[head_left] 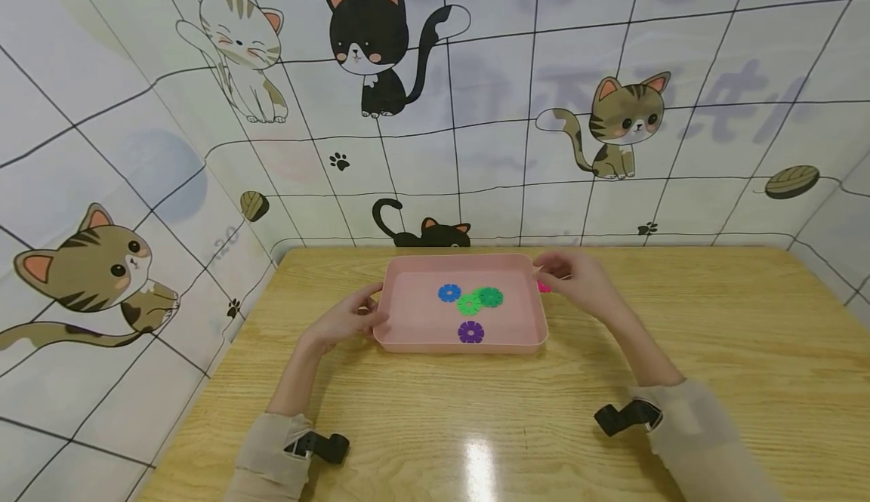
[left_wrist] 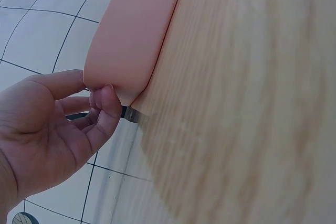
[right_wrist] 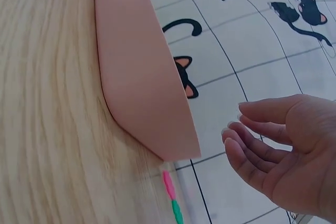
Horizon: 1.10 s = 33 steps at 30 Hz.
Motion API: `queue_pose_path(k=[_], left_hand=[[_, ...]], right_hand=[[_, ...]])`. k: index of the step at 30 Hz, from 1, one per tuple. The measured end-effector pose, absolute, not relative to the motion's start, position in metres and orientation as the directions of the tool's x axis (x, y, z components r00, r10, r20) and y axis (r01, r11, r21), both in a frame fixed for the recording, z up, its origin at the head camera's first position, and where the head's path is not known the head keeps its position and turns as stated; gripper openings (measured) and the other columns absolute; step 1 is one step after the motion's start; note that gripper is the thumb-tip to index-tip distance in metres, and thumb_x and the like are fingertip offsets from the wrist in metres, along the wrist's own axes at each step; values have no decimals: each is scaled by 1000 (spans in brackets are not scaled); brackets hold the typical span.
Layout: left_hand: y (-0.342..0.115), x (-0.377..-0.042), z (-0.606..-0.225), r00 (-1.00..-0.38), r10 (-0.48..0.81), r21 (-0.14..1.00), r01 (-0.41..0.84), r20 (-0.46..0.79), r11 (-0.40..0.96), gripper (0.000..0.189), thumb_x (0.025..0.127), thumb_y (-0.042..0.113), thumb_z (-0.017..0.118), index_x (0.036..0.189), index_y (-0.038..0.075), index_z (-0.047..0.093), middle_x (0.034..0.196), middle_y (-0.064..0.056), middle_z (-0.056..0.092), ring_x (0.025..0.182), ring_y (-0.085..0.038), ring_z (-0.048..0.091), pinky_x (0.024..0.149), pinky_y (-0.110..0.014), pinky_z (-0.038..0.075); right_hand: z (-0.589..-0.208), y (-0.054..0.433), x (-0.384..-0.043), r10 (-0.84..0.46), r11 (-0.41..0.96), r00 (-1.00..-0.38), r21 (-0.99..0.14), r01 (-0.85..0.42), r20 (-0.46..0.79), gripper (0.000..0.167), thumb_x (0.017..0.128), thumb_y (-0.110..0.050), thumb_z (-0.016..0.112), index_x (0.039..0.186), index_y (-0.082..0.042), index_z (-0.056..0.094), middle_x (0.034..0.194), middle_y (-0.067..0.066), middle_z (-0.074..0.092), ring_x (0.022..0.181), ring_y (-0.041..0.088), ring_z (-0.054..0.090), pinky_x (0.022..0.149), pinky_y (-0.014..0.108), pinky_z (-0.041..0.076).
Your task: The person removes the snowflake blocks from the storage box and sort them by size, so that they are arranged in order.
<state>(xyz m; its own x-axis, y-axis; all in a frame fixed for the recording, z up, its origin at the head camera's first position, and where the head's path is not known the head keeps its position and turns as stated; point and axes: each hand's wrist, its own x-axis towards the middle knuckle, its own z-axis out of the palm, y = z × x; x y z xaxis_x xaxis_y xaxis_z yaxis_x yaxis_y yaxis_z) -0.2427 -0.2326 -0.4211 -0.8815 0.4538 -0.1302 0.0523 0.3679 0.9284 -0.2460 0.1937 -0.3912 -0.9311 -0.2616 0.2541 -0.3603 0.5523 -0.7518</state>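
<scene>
A shallow pink tray (head_left: 421,264) sits on the wooden table. In it lie several notched plastic discs: a blue disc (head_left: 449,293), a light green disc (head_left: 467,305), a dark green disc (head_left: 492,297) overlapping it, and a purple disc (head_left: 471,332) near the front wall. My left hand (head_left: 345,317) pinches the tray's left wall between thumb and curled fingers. Beside the far right corner, my right hand (right_wrist: 289,153) stays apart from the tray, fingers loosely bent around nothing. A pink disc (head_left: 544,287) lies on the table outside the tray, partly hidden by that hand.
A green piece (right_wrist: 177,212) shows edge-on next to the pink one in the right wrist view. Behind the table (head_left: 448,411) stands a wall (head_left: 489,109) covered with a grid and cat drawings. Black straps with small camera mounts (head_left: 329,448) sit on both wrists.
</scene>
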Motion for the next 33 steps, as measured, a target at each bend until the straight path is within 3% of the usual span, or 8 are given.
queue_pose_path(k=[11,19,27,33], left_hand=[[-232,-243,-421,-886,442,923,42,-143,383,66,101,4,58,158,-3,24,99,-12,46,84,-26,55,71,-31,51],[-232,-244,-423,-885,445,923,46,-140,382,66,101,4,58,158,-3,23,100,-13,47,82,-23,57,70,-31,51],[-231,-241,-421,-884,445,923,45,-141,383,66,102,3,57,158,-3,23,101,-14,48,82,-22,58,72,-32,51],[-231,-242,-421,-884,446,923,45,-141,381,66,102,4,56,158,-3,22,100,-13,46,83,-22,56,72,-31,52]], right_hand=[[-402,155,-244,-459,468,-862,-767,-440,215,27,94,-14,73,117,0,69,99,5,69,90,20,65,83,37,55],[-416,125,-247,-639,359,-747,-789,-499,182,27,92,-8,75,115,3,68,104,12,69,89,24,66,80,35,56],[-427,111,-246,-642,436,-761,-773,-461,92,30,87,-12,80,115,-5,71,105,7,69,83,18,61,77,30,53],[-432,110,-248,-669,427,-740,-775,-466,77,34,82,-4,84,114,-4,72,98,8,64,78,18,55,71,26,49]])
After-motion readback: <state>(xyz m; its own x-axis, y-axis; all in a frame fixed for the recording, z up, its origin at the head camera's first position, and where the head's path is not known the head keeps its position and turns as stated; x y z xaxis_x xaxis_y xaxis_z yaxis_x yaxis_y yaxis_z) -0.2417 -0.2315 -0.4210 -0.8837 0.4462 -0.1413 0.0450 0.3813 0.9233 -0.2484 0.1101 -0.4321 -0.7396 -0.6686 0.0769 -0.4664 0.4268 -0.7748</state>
